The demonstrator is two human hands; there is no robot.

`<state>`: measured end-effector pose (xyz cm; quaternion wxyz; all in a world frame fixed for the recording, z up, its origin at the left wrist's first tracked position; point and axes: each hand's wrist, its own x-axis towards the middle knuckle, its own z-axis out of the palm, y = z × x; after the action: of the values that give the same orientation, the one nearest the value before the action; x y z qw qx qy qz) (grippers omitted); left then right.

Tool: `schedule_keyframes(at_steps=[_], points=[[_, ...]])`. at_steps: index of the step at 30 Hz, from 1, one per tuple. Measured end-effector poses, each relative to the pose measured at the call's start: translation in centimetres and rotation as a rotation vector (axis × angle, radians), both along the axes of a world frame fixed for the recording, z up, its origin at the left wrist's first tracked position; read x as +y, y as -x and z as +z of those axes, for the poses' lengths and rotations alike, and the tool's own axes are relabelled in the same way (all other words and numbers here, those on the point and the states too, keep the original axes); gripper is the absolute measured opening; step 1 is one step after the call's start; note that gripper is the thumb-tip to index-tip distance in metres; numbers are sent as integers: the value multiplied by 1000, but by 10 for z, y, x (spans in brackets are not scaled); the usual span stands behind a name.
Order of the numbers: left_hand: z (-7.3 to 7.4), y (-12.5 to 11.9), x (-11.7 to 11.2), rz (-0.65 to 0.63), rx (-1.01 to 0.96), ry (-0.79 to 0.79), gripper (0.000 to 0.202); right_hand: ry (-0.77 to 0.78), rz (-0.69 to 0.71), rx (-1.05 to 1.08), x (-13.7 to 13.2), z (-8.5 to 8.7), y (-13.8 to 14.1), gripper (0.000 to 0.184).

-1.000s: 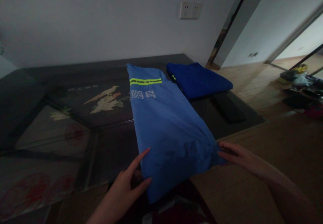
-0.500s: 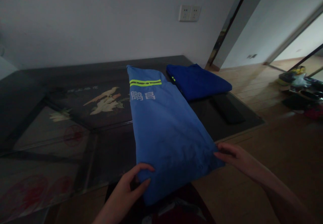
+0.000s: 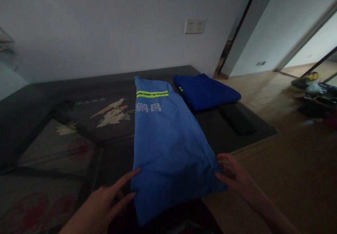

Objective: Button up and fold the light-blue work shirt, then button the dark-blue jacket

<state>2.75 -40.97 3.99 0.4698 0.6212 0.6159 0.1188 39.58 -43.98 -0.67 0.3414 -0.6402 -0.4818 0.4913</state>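
Note:
A light blue folded garment with yellow reflective stripes and white characters lies lengthwise on the dark glass table. Its near end hangs over the table's front edge. My left hand is open, and its stretched fingers touch the garment's near left edge. My right hand curls its thumb and fingers on the garment's near right corner. A darker blue folded garment lies behind it, at the table's far right corner.
A flat black object lies on the table's right side. The glass top shows a bird picture beneath it. A wall with a double socket stands behind. Wooden floor and a doorway with clutter are to the right.
My left hand has let go of the garment's near left edge and stretched its fingers flat. The garment's near end has shifted slightly left. My right hand has stayed on its corner.

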Motion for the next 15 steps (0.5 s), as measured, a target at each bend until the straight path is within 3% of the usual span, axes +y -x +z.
schedule_keyframes(at_steps=[3, 6, 8, 10, 13, 15], points=[[31, -11, 39, -19, 111, -291, 47, 17, 13, 23, 1, -2, -2, 48], [40, -57, 85, -263, 84, -591, 36, 31, 44, 18, 3, -3, -5, 57], [28, -96, 113, -539, 8, -704, 35, 23, 57, -12, 4, -4, -6, 67], [5, -132, 135, -736, 44, -798, 42, 0, 48, -49, 4, -5, -6, 73], [-27, -167, 156, -907, 133, -872, 57, -36, 49, -26, 6, -8, -6, 72], [-41, -179, 164, -976, 178, -901, 59, -50, 64, 26, 6, -12, -7, 71]])
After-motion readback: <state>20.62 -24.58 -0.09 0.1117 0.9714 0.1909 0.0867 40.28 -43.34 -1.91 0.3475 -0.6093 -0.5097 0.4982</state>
